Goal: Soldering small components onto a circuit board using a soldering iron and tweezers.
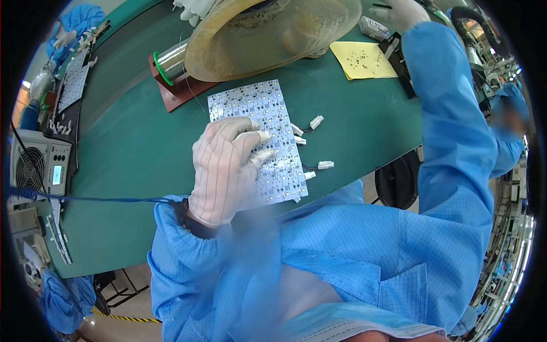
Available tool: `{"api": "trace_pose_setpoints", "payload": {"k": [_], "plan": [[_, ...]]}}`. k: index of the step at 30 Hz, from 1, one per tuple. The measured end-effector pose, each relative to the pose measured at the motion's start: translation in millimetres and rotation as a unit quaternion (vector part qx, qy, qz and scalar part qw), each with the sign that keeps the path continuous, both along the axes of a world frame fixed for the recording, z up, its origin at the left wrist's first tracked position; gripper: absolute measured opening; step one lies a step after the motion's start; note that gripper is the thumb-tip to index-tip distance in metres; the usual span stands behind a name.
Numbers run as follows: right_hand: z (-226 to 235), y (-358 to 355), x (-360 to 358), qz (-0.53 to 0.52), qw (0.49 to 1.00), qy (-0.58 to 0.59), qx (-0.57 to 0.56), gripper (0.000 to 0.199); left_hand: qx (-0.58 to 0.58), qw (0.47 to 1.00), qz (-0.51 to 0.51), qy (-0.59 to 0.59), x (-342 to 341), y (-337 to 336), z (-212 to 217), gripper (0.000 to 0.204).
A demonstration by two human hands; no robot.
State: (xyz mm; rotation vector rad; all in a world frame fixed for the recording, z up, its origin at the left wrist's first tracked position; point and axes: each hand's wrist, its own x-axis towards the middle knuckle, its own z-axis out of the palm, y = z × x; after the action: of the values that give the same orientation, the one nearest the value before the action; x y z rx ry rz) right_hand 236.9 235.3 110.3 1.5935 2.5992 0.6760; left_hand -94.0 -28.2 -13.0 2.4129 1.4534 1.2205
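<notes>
At centre frame, we counted one white circuit panel (259, 134) on the green table (131, 148), with four white connectors (317, 121) at its right edge. Our left hand (225, 168) lay flat, fingers spread, upon it. Upper right, our raised right hand (399, 12); its grasp we couldn't tell.

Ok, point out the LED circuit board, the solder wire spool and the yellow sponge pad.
LED circuit board (265, 105): head view, bare upper part.
Solder wire spool (171, 61): head view, shiny barrel.
Yellow sponge pad (363, 60): head view, middle of top face.
</notes>
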Motion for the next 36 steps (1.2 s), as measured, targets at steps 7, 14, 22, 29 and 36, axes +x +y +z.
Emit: {"api": "trace_pose_setpoints", "payload": {"k": [7, 14, 22, 29, 36], "plan": [[-12, -144, 33, 0.266, 0.939, 0.109, 0.191, 0.024, -0.003, 0.998, 0.051, 0.021, -10, -1, 6, 0.027], [-105, -218, 67, 0.183, 0.95, 0.212, 0.14, 0.015, -0.115, 0.962, 0.246, 0.028, -27, 9, 5, 0.038], [-122, -239, 76, -0.038, 0.987, 0.145, 0.052, 0.05, -0.151, 0.969, 0.194, -0.015, -21, -18, -4, 0.035], [-102, -265, 11, 0.074, 0.939, 0.336, 0.015, 0.026, -0.177, 0.969, 0.163, -0.062, -26, -21, 1, 0.035], [-151, -276, -46, 0.182, 0.816, 0.543, 0.075, 0.067, -0.167, 0.969, 0.181, -0.009, -50, 3, 29, 0.035]]}}
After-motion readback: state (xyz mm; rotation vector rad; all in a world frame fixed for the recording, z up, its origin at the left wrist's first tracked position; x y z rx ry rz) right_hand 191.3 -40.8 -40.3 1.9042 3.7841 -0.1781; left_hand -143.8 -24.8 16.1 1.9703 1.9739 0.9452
